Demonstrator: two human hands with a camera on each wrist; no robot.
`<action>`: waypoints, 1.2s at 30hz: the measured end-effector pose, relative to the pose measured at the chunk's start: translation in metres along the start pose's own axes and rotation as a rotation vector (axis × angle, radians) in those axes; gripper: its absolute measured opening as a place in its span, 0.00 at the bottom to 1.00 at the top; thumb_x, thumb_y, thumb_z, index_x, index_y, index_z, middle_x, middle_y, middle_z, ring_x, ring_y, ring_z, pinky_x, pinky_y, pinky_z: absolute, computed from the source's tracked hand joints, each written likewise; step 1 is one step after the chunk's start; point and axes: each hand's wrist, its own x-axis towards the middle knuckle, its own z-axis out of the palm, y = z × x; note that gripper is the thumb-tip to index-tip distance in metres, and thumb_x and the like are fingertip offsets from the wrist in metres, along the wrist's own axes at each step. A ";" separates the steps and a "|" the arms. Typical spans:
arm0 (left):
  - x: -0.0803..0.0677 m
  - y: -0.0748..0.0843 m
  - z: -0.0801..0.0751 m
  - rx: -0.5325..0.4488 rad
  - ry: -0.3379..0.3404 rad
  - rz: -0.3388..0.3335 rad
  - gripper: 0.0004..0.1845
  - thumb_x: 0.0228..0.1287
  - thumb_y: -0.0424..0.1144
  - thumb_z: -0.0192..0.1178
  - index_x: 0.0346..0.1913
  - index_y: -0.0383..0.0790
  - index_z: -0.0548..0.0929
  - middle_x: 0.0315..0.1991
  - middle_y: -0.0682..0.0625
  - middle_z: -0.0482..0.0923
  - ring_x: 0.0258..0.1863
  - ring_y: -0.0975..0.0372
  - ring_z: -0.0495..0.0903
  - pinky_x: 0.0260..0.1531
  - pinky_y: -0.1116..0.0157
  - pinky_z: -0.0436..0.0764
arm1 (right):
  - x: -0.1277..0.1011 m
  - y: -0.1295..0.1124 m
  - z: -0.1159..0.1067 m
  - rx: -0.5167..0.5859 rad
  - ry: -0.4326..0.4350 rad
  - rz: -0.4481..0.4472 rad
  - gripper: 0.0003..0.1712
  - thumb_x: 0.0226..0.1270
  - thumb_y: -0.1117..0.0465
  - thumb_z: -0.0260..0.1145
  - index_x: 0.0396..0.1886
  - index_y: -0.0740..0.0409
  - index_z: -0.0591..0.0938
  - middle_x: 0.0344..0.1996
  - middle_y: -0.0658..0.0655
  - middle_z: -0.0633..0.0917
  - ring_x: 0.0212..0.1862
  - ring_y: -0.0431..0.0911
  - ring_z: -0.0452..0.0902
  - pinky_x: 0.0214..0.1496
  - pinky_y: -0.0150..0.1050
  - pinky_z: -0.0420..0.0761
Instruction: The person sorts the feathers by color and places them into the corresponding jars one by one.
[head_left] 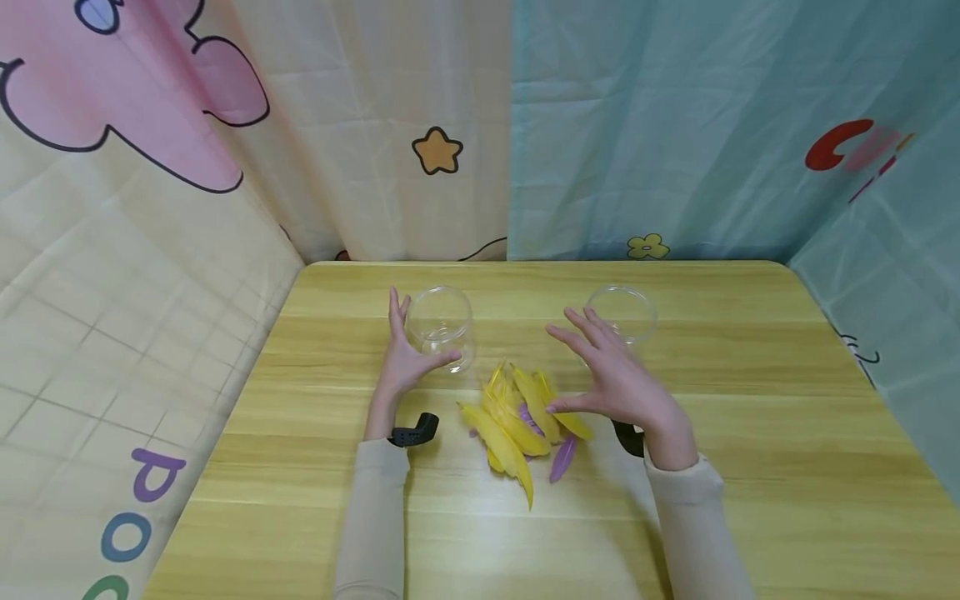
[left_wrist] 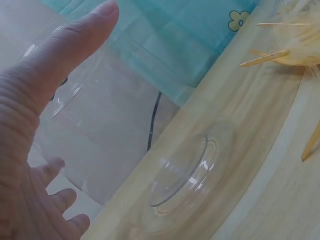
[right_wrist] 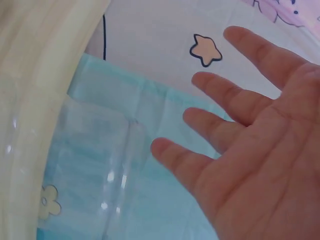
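A clear glass or plastic cup (head_left: 467, 342) stands upright on the left, with my left hand (head_left: 403, 363) beside it. The left thumb and fingers are spread wide around the cup's side without gripping; its base shows in the left wrist view. On the right is a second clear cup (head_left: 651, 323), partly hidden behind my right hand (head_left: 628, 387). That hand's fingers are spread apart and hold nothing. Between the hands lies a pile of yellow feathers (head_left: 498, 442), with purple feathers (head_left: 563, 459) under and among them.
Everything rests on a light wood-grain table (head_left: 285, 467). Printed curtains (head_left: 337, 133) hang along its back and sides. Black camera mounts (head_left: 417, 431) sit at both wrists.
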 end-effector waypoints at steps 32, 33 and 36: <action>0.001 -0.016 0.009 -0.076 -0.065 -0.092 0.69 0.40 0.45 0.79 0.74 0.59 0.33 0.71 0.55 0.53 0.71 0.52 0.47 0.64 0.43 0.48 | 0.025 0.046 0.042 0.345 -0.239 0.354 0.41 0.52 0.48 0.75 0.60 0.67 0.73 0.42 0.60 0.81 0.42 0.51 0.77 0.45 0.46 0.77; 0.001 -0.017 0.009 -0.077 -0.067 -0.094 0.69 0.40 0.44 0.79 0.75 0.57 0.34 0.71 0.55 0.53 0.71 0.52 0.47 0.64 0.44 0.49 | 0.026 0.046 0.043 0.329 -0.241 0.365 0.40 0.52 0.48 0.75 0.59 0.68 0.74 0.39 0.59 0.81 0.39 0.50 0.77 0.42 0.44 0.78; 0.002 -0.018 0.008 -0.071 -0.075 -0.101 0.68 0.41 0.43 0.79 0.75 0.53 0.36 0.71 0.55 0.53 0.71 0.53 0.47 0.64 0.45 0.50 | 0.029 0.047 0.046 0.283 -0.260 0.414 0.38 0.52 0.46 0.75 0.56 0.67 0.77 0.30 0.53 0.80 0.31 0.45 0.75 0.34 0.39 0.76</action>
